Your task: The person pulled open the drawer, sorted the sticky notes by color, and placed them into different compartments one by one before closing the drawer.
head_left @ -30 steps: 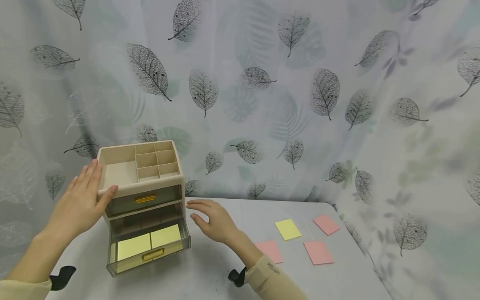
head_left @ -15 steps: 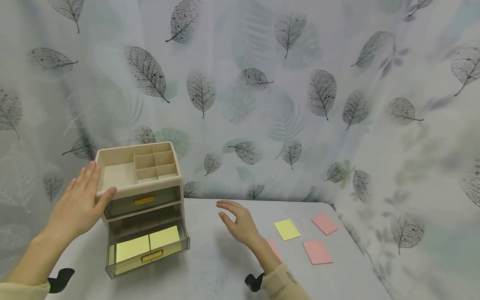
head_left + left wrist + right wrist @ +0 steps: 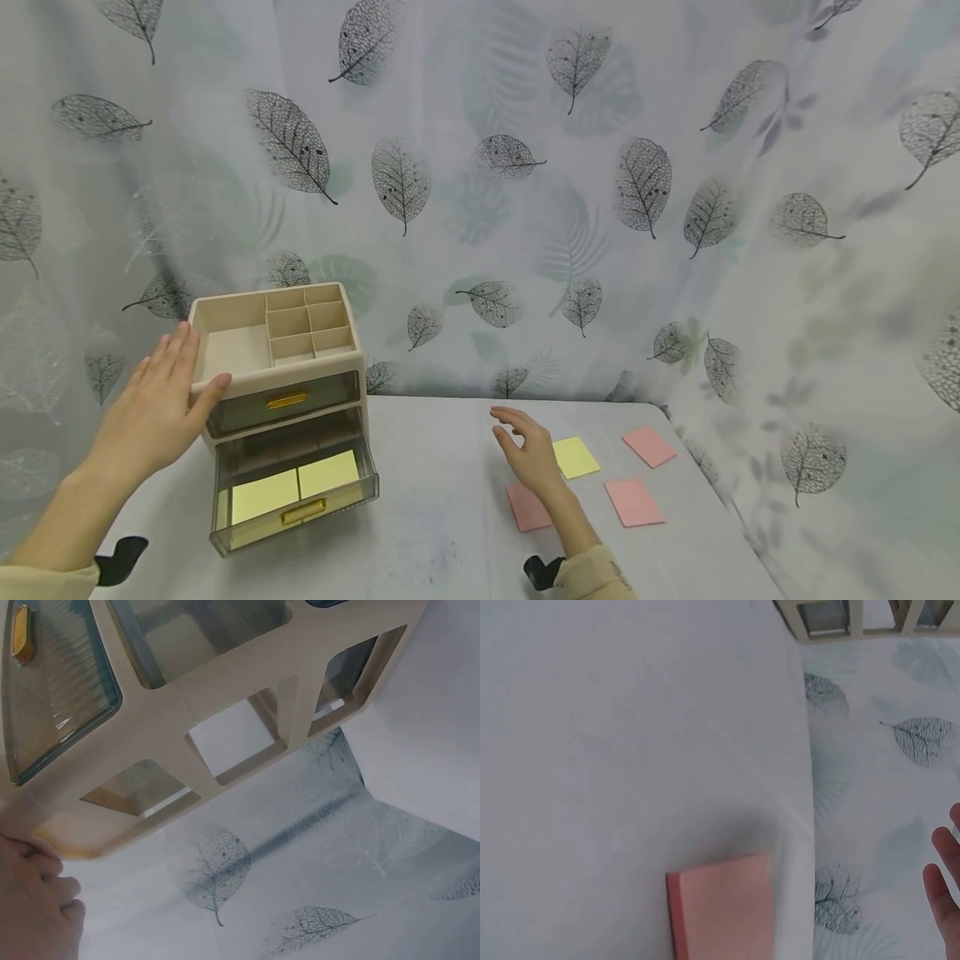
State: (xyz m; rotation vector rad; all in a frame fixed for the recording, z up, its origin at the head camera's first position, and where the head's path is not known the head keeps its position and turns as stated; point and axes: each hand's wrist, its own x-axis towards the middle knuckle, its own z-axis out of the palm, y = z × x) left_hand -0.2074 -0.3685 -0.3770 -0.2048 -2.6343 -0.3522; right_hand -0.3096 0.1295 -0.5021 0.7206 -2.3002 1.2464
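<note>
My left hand [image 3: 153, 408] rests at the left edge of a cream desktop drawer organizer [image 3: 300, 367], its fingers straight along the side and thumb over the front rim. The lower clear drawer [image 3: 247, 533] is pulled out and holds two yellow sticky note pads [image 3: 264, 498] side by side. My right hand [image 3: 534, 457], fingers loosely bent and holding nothing, is above the table close to a pink sticky note pad [image 3: 527, 510] and a yellow pad [image 3: 576, 458]. That hand partly covers both in the head view. A pink pad [image 3: 724, 907] also shows in the right wrist view.
Two more pink pads [image 3: 648, 447] lie farther right on the white table [image 3: 435, 467]. The organizer's upper drawer [image 3: 262, 410] is closed, and its top has divided compartments [image 3: 232, 346]. A leaf-print curtain [image 3: 465, 217] hangs behind and to the right.
My right hand has moved rightward from beside the organizer, across the table, to the pink and yellow pads. The left hand has stayed on the organizer.
</note>
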